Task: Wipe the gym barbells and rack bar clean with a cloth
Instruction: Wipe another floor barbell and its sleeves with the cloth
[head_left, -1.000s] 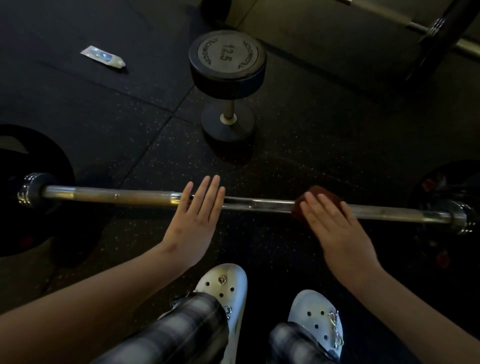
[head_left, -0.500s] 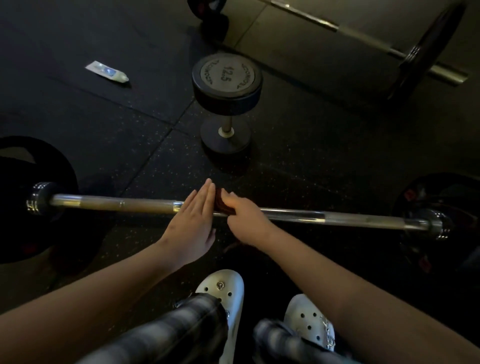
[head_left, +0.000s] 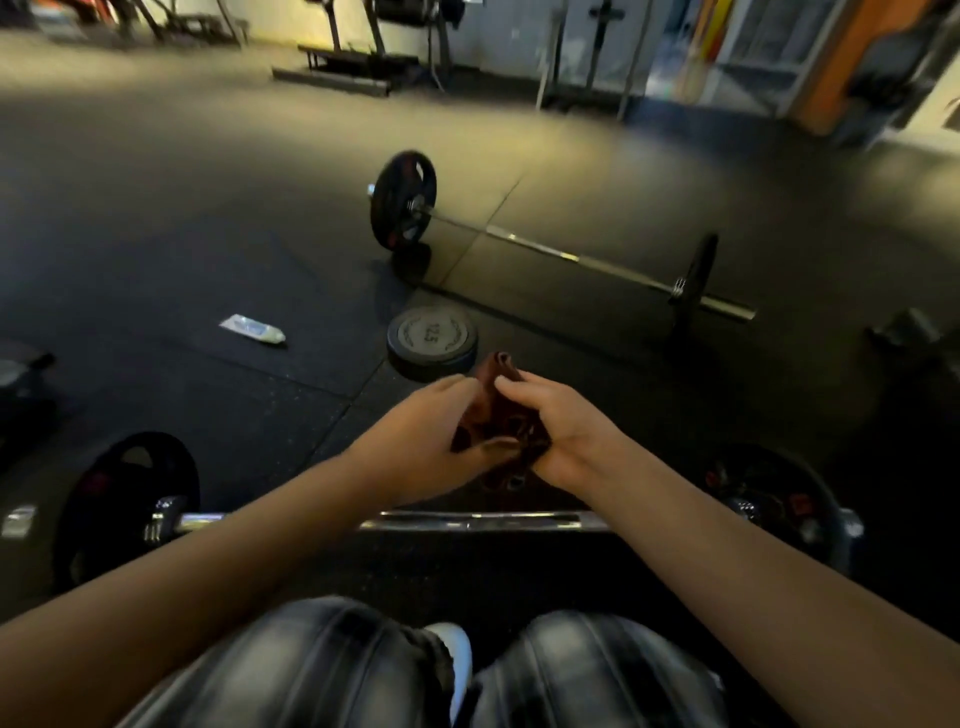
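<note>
Two hands meet above the near barbell (head_left: 478, 521): the left hand (head_left: 415, 441) and the right hand (head_left: 563, 428) each pinch the dark red cloth (head_left: 493, 405), bunched soft between curled fingers, probably refolding it for a fresh face. It hangs clear of the smooth chrome shaft. Farther off, a second barbell (head_left: 571, 257) with black plates lies on the speckled rubber floor (head_left: 208, 249), behind an upright 12.5 dumbbell (head_left: 431, 338).

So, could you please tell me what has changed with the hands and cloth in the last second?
The right hand lifted the cloth off the near barbell. The left hand, earlier flat on the bar, rose too and now grips the cloth as well. The barbell, the 12.5 dumbbell and the small packet stayed put.
</note>
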